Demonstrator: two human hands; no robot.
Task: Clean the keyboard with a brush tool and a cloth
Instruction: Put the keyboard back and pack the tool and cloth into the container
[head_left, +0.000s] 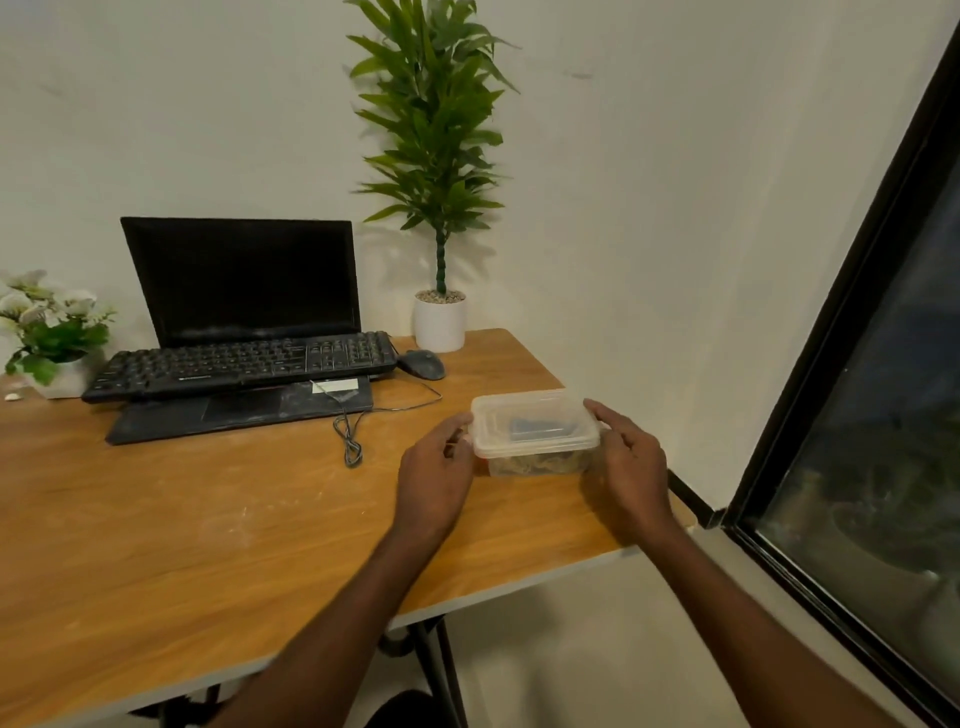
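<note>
Flanking the lidded container (535, 431) at 3 and 9 o'clock, left hand (434, 475) and right hand (631, 467) grip its sides with curled fingers. Probably light, thin, slippery plastic; hold beneath the rim.

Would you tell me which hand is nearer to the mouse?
Left. The left hand is at the plastic container's left side, below the mouse; the right hand is at its far side.

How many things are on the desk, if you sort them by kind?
Computer things: 3, the laptop, the keyboard and the mouse.
Plants: 2, the tall plant and the flowers.
Boxes: 1, the clear box, with the left hand and the right hand at its sides.
Total: 6.
</note>
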